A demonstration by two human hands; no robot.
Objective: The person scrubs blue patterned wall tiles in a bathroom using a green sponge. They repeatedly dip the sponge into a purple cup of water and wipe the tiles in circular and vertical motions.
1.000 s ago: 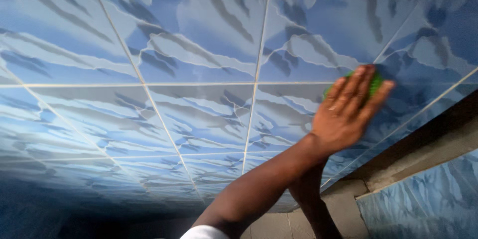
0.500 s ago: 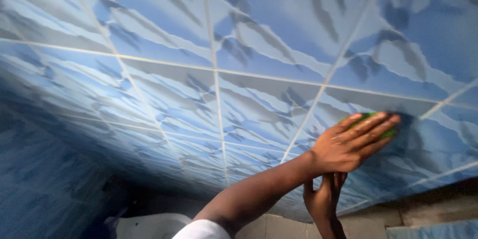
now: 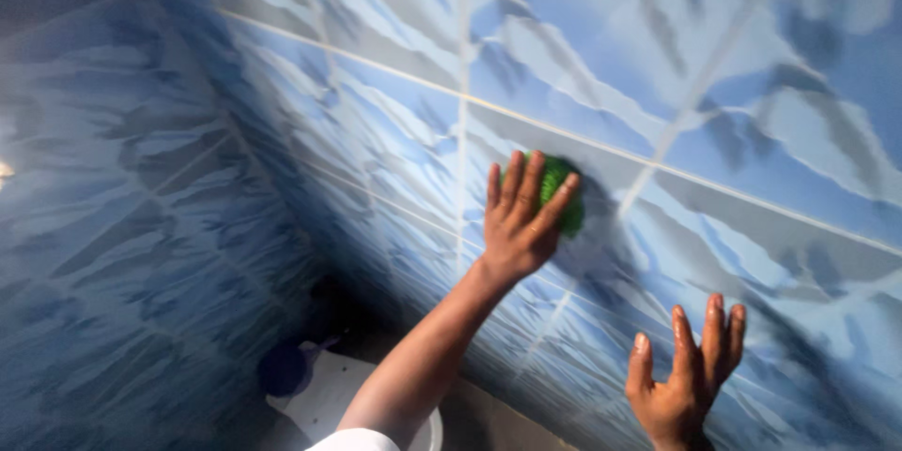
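Sponge (image 3: 562,190), green, is being pressed flat against the blue tiled wall (image 3: 752,113) by the left hand (image 3: 520,221), fingers spread over it. At five o'clock the right hand (image 3: 691,385) is bracing open-palmed; wet tiles could let either slip.

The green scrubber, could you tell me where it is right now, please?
In the head view the green scrubber sits just right of centre, pressed flat against the blue tiled wall under the left hand, just below a pale grout line; the right hand rests lower right.
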